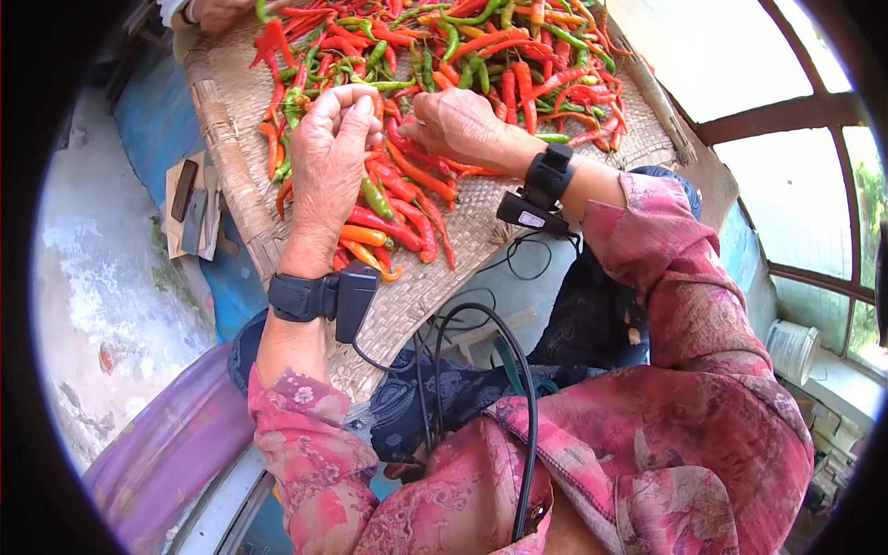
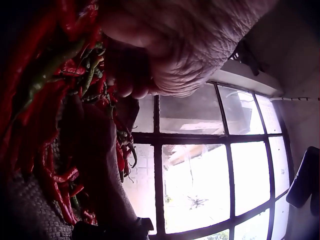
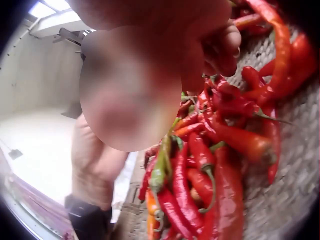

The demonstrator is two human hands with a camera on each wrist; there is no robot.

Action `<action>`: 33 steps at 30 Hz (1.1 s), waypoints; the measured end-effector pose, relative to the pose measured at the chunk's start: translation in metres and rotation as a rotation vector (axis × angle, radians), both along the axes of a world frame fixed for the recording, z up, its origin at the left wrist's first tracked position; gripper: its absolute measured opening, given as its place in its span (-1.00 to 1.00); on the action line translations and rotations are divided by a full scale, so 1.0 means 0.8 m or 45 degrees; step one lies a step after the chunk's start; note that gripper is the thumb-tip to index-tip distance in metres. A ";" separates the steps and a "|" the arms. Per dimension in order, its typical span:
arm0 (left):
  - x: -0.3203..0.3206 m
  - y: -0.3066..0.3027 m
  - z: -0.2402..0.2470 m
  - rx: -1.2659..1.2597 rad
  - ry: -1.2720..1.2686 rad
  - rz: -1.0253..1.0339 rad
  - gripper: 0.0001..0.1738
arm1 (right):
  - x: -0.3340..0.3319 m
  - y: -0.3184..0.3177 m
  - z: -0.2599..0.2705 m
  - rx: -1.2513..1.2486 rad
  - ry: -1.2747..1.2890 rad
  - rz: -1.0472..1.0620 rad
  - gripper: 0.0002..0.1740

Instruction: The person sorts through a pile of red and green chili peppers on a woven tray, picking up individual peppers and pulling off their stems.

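In the head view my left hand (image 1: 328, 153) is raised over the near part of a chili pepper pile, its fingers bent and the thumb alongside the forefinger. My right hand (image 1: 462, 125) reaches in from the right with curled fingers, low among the chili peppers (image 1: 421, 227). The two sets of fingertips come close together, and I cannot tell what either holds. Red, orange and green chili peppers (image 3: 200, 185) lie beneath the hands in the right wrist view. Creased skin of the left hand (image 2: 185, 50) fills the top of the left wrist view.
A woven mat (image 1: 490, 213) with a rolled edge (image 1: 227, 157) bears the pile. Another person's hand (image 1: 222, 13) is at the top left. A black cable (image 1: 527, 388) loops over the lap. Barred windows (image 1: 786, 139) stand at the right, above a white bucket (image 1: 793, 350).
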State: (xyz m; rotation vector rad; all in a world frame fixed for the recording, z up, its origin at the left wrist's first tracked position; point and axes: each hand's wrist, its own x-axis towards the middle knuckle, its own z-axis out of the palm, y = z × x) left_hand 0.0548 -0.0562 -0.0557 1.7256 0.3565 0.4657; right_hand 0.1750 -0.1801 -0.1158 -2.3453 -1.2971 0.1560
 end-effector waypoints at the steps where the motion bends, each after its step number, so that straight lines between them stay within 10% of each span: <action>1: -0.001 0.002 0.001 -0.006 -0.014 0.001 -0.81 | 0.001 0.005 -0.002 0.001 -0.005 0.011 -0.64; 24: -0.007 0.002 -0.001 0.177 0.026 0.019 -0.87 | 0.011 0.017 -0.019 -0.321 -0.324 0.144 -0.78; 26: -0.007 0.006 -0.001 0.216 0.069 0.010 -0.86 | 0.009 0.007 0.023 0.022 -0.267 0.215 -0.77; 31: -0.004 0.000 -0.010 0.797 -0.079 -0.064 -0.67 | 0.013 -0.012 0.086 0.516 0.263 0.446 -0.71; 33: -0.001 -0.006 -0.015 0.707 -0.110 -0.107 -0.74 | 0.009 -0.029 0.106 0.397 1.013 0.397 -0.70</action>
